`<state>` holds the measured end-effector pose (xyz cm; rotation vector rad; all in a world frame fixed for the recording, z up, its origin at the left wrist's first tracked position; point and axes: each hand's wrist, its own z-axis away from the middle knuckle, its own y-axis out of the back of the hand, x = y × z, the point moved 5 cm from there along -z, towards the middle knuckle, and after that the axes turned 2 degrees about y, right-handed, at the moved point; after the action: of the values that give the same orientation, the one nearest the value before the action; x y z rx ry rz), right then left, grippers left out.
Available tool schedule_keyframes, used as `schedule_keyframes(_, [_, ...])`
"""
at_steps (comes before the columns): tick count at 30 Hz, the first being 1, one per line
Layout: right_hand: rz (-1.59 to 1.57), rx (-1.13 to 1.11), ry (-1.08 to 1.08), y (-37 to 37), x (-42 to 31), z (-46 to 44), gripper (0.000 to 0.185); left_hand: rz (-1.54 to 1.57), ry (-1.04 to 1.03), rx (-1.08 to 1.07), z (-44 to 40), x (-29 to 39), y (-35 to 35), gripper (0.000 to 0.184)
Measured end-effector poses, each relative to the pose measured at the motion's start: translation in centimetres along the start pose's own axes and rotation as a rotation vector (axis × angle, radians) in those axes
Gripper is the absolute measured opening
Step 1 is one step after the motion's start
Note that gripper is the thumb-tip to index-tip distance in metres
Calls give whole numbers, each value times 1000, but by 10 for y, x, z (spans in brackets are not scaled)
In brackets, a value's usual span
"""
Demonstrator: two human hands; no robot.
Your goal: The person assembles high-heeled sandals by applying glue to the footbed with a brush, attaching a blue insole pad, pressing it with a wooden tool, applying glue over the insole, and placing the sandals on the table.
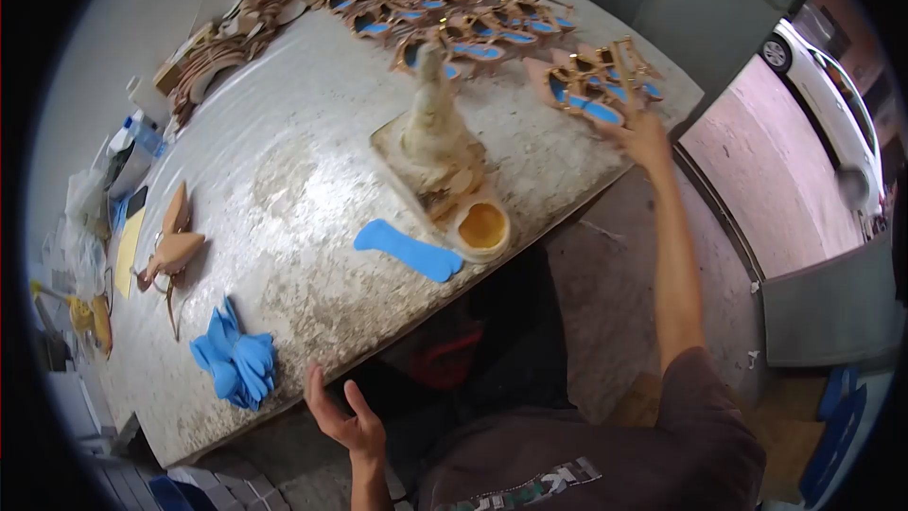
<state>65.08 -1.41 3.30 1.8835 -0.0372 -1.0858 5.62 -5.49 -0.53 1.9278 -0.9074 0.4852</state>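
Note:
My right hand (645, 137) stretches to the right side of the table, its thumb and a finger apart at a small group of tan sandals (591, 85) with blue insoles. It overlaps the nearest ones; whether it touches them I cannot tell. My left hand (348, 424) is off the table's front edge, fingers apart, holding nothing. Nearest to it lies a bunch of blue insole pieces (236, 360). A single blue insole (407, 251) lies flat near the front edge, beside a cup of amber, glue-like stuff (482, 227). Behind the cup stands a crusted, pale bottle-shaped object (430, 118).
Many tan sandals (473, 24) with blue insoles cover the back of the table (293, 161). A pair of tan shoe pieces (175, 246) lies at the left. Stacked curved pieces (227, 52), bottles (142, 132) and plastic bags line the far left edge. A white car (832, 95) stands outside.

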Motion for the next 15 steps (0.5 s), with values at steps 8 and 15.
schedule_keyframes(8, [-166,-50,160,-19,-132,129,38,-937,38,40,-90,-90,24,38])
schedule_keyframes(15, [-137,-210,123,-24,-134,147,35,-917,4,-57,-99,-190,105,22])
